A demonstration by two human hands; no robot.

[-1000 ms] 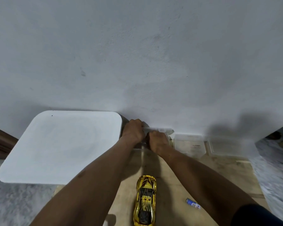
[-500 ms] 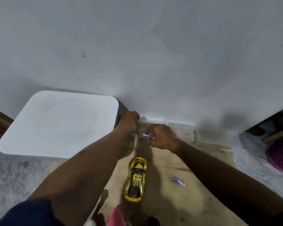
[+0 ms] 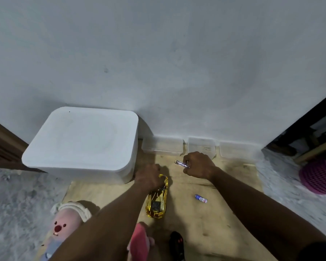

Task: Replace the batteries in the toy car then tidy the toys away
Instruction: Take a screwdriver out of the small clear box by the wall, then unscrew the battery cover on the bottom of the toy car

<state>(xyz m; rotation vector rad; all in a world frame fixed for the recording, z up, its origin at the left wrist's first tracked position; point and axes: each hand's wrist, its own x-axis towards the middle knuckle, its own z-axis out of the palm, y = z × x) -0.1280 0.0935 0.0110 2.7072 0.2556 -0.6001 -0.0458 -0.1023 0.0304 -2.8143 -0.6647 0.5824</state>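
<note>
The shiny gold toy car lies lengthwise up the lower centre. The left hand grips its far end; the right hand, just right, pinches a small clear-handled screwdriver.

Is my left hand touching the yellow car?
Touching. The head view shows the left hand curled over the front end of the yellow car, with no gap.

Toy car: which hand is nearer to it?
Left. The left hand holds the toy car at its front; the right hand, pinching a slim tool, is apart, to its right.
</note>
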